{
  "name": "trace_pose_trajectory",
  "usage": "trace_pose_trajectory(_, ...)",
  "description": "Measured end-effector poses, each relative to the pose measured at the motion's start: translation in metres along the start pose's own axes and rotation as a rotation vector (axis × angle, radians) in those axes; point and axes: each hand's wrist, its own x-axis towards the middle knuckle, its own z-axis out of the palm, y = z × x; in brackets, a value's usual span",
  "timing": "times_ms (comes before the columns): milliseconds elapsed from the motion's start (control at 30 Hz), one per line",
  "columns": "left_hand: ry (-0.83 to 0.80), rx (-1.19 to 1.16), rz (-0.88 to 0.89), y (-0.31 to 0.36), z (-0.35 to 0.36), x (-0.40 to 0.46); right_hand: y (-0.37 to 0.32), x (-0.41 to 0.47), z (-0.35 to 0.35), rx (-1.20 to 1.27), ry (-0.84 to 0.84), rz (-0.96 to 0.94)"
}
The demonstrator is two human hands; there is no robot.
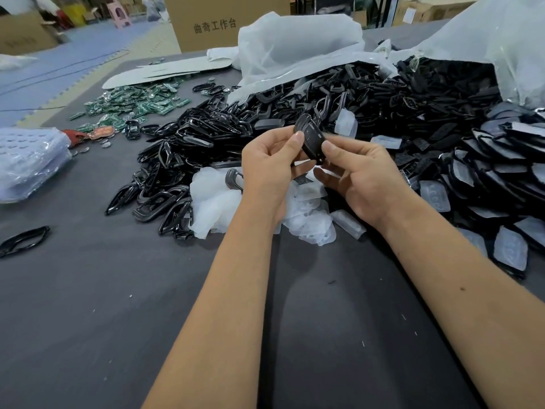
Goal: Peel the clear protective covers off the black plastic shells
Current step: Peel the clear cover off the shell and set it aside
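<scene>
You've got one glossy black oval plastic shell [309, 140] pinched between both hands above the dark grey felt table [88, 305]: left hand [269, 166] thumb curled on its top edge, right hand [356, 178] thumb on its lower half. Peeled clear film covers [309, 219] pile at 6 o'clock beneath; the black shell heap [413, 113] sprawls from 12 to 3.

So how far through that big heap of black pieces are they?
Some are done: a small mound of peeled clear covers lies just past the wrists. In hand: the left hand and right hand pinch one black shell between them. Left: many shells still wearing covers at the right, and the large pile spilling from the bag.
</scene>
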Motion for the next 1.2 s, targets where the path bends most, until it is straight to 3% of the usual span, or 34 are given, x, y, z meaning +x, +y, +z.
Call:
trace_pose_trajectory(200, 0.051, 0.001, 0.01, -0.007, 0.005, 0.001, 0.002, 0.0, -0.009, 0.01, -0.013, -0.067)
trace_pose_trajectory(400, -0.025, 0.01, -0.079, -0.006, 0.003, 0.002, 0.003, 0.0, -0.008, 0.026, 0.051, -0.12)
trace_pose_trajectory(800, -0.041, 0.084, -0.037, -0.005, 0.003, 0.0, 0.002, 0.0, -0.005, 0.192, 0.041, -0.029)
trace_pose_trajectory(1200, -0.114, 0.055, -0.043, 0.002, 0.004, -0.003, -0.013, -0.005, -0.01, 0.137, -0.003, -0.04)
